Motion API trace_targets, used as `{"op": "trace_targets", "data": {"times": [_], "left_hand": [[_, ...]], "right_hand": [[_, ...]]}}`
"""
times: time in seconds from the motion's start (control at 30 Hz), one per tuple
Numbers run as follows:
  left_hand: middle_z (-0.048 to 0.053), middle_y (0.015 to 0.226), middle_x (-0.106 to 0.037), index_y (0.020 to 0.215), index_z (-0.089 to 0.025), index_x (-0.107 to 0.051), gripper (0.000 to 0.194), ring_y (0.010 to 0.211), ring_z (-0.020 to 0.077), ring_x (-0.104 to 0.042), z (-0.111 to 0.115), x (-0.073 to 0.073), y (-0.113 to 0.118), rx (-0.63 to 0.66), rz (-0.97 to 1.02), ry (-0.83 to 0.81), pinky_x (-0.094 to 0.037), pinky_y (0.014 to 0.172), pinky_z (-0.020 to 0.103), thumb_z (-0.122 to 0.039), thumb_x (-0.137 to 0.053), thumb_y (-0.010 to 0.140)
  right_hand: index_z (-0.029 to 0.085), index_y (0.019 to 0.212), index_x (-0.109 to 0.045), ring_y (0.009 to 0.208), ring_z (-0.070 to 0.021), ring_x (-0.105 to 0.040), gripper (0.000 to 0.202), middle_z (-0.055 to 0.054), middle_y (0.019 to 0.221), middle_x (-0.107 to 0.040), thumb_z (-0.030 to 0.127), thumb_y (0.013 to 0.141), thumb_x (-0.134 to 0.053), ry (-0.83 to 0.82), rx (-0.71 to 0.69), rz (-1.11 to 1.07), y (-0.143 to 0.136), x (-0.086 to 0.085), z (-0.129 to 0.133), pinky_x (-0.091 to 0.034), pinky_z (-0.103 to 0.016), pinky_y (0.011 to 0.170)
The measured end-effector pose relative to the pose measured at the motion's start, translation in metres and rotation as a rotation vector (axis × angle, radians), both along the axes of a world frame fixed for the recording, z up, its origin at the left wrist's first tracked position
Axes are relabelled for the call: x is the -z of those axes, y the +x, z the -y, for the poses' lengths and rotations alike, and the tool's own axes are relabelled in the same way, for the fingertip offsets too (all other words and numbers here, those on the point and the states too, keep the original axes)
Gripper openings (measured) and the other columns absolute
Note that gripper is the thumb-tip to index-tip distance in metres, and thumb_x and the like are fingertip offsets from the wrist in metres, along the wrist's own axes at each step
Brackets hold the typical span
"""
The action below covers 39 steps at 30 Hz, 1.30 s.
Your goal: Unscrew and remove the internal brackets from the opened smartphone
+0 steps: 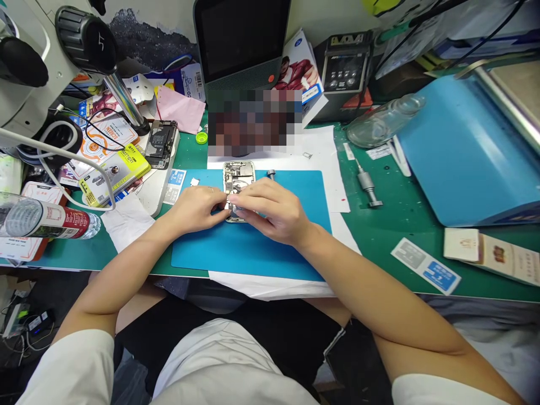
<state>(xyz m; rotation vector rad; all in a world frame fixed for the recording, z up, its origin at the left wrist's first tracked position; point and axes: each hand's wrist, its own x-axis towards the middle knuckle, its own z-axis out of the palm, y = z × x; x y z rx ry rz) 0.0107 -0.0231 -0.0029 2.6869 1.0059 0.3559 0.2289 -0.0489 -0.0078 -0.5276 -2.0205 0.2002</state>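
Observation:
An opened phone (239,173) with its inner parts showing lies upright on the blue mat (253,253). My left hand (200,208) rests at the phone's left edge, fingertips pressed against its side. Over the phone's lower half is my right hand (274,211), its thumb and fingers pinched together. What sits between those fingers is hidden or too small to name. Just beyond the right hand, a small grey metal tool (271,175) shows at the mat's upper part. A tiny white piece (194,182) lies left of the phone.
A second opened phone (161,143), a yellow battery box (116,174) and a bottle (50,219) stand left. Ahead is a dark screen (240,39). On the right are a grey screwdriver (368,183), a glass jar (379,124) and a blue panel (455,152).

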Motion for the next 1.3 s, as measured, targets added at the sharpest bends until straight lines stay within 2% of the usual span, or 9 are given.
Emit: {"op": "trace_targets", "data": {"times": [0.17, 0.27, 0.4, 0.6, 0.77, 1.0, 1.17, 1.3], "left_hand": [[0.004, 0.078, -0.071, 0.084, -0.021, -0.065, 0.02, 0.073, 0.0209, -0.066, -0.0003, 0.0018, -0.0003, 0.005, 0.004, 0.008, -0.035, 0.063, 0.032, -0.035, -0.058, 0.097], [0.003, 0.078, -0.071, 0.083, -0.021, -0.065, 0.021, 0.073, 0.0204, -0.066, -0.0003, 0.0017, -0.0003, 0.003, 0.009, 0.005, -0.035, 0.063, 0.032, -0.034, -0.058, 0.097], [0.003, 0.078, -0.07, 0.082, -0.02, -0.065, 0.021, 0.073, 0.0202, -0.066, 0.0001, 0.0011, -0.0002, 0.003, 0.014, 0.001, -0.035, 0.063, 0.031, -0.034, -0.059, 0.096], [0.003, 0.078, -0.07, 0.082, -0.02, -0.065, 0.021, 0.073, 0.0198, -0.065, 0.0003, 0.001, 0.0, 0.004, 0.013, -0.007, -0.035, 0.063, 0.031, -0.035, -0.059, 0.097], [0.003, 0.077, -0.07, 0.085, -0.02, -0.066, 0.018, 0.073, 0.0202, -0.066, 0.0001, 0.0014, 0.0, 0.003, 0.012, -0.001, -0.035, 0.063, 0.031, -0.033, -0.06, 0.096], [0.004, 0.078, -0.071, 0.086, -0.02, -0.068, 0.025, 0.074, 0.0205, -0.066, 0.0001, 0.0017, -0.0002, 0.005, 0.021, -0.008, -0.035, 0.062, 0.032, -0.036, -0.053, 0.1], [0.004, 0.079, -0.072, 0.089, -0.021, -0.069, 0.02, 0.074, 0.0208, -0.067, 0.0001, 0.002, -0.0005, 0.003, 0.01, -0.003, -0.035, 0.062, 0.031, -0.034, -0.057, 0.098], [0.005, 0.082, -0.073, 0.093, -0.02, -0.07, 0.018, 0.076, 0.0222, -0.068, -0.0007, 0.0028, -0.0009, 0.014, 0.003, 0.008, -0.036, 0.063, 0.032, -0.034, -0.059, 0.097]], "right_hand": [[0.029, 0.147, -0.054, 0.094, -0.0195, -0.075, 0.052, -0.005, 0.101, -0.079, 0.012, 0.099, -0.058, -0.021, -0.041, -0.029, -0.002, -0.0008, 0.0002, -0.063, -0.037, 0.081], [0.027, 0.146, -0.054, 0.089, -0.0189, -0.074, 0.051, -0.005, 0.099, -0.078, 0.011, 0.098, -0.06, -0.019, -0.056, -0.018, -0.0026, -0.0004, 0.0001, -0.062, -0.036, 0.078], [0.03, 0.145, -0.054, 0.089, -0.0192, -0.073, 0.05, -0.004, 0.1, -0.077, 0.014, 0.098, -0.061, -0.004, -0.01, -0.001, -0.0023, -0.0002, 0.0004, -0.062, -0.036, 0.077], [0.029, 0.143, -0.055, 0.088, -0.0187, -0.074, 0.05, -0.004, 0.098, -0.077, 0.013, 0.097, -0.063, -0.013, -0.045, -0.003, -0.0018, 0.0004, 0.0002, -0.062, -0.036, 0.077], [0.029, 0.144, -0.053, 0.098, -0.0202, -0.074, 0.049, -0.006, 0.106, -0.077, 0.012, 0.099, -0.058, -0.052, -0.056, -0.01, -0.0015, 0.0012, 0.0011, -0.064, -0.039, 0.082], [0.03, 0.143, -0.055, 0.088, -0.0178, -0.072, 0.046, -0.002, 0.094, -0.076, 0.013, 0.1, -0.056, -0.123, -0.098, -0.026, -0.0016, 0.0013, 0.0016, -0.062, -0.034, 0.078], [0.031, 0.144, -0.054, 0.086, -0.017, -0.071, 0.048, -0.003, 0.099, -0.076, 0.013, 0.1, -0.058, -0.103, -0.082, -0.004, -0.0026, -0.0004, 0.0012, -0.061, -0.033, 0.077], [0.028, 0.148, -0.05, 0.094, -0.0199, -0.072, 0.053, -0.006, 0.104, -0.076, 0.015, 0.098, -0.062, -0.092, -0.085, 0.013, -0.0023, -0.0004, 0.0017, -0.062, -0.037, 0.083]]}}
